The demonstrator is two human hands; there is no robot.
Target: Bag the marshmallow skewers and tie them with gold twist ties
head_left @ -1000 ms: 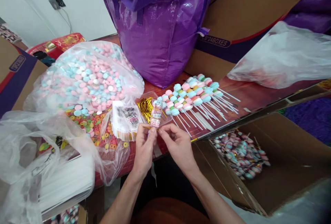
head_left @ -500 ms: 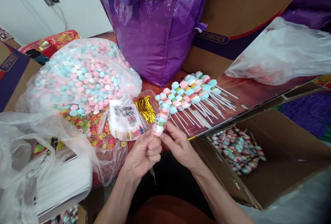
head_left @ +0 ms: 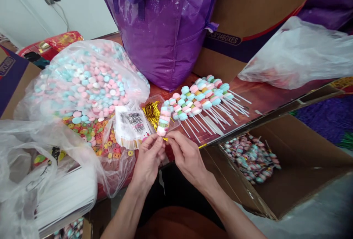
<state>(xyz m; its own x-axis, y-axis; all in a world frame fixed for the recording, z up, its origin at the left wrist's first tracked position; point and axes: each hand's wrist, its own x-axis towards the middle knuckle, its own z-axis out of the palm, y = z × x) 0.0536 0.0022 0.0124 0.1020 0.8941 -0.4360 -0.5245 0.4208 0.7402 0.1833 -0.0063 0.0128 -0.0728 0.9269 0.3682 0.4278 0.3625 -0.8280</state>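
Note:
A wrapped marshmallow skewer point(head_left: 164, 119) stands nearly upright between my hands, in a clear bag with pink, blue, green and white pieces. My left hand point(head_left: 149, 160) is closed round its lower end, just below the sweets. My right hand point(head_left: 188, 153) pinches at the bag's neck, where a bit of gold twist tie point(head_left: 165, 139) shows; its fingertips partly hide it. Just beyond lie a tray of gold twist ties point(head_left: 152, 112) and a stack of printed clear bags point(head_left: 132, 125). Unwrapped marshmallow skewers point(head_left: 197, 97) lie in rows to the right, sticks towards me.
On the left are a large bag of pink and blue marshmallows point(head_left: 91, 81), ring gummies point(head_left: 96, 136) and white sticks point(head_left: 66, 198). A purple bag point(head_left: 157, 36) stands behind. Below right, a cardboard box point(head_left: 309, 161) holds wrapped skewers point(head_left: 252, 156). A white plastic bag point(head_left: 300, 55) lies right.
The wrapped skewer has shifted slightly left and stands more upright. My right hand's fingers have come to the bag's neck, where gold twist tie now shows.

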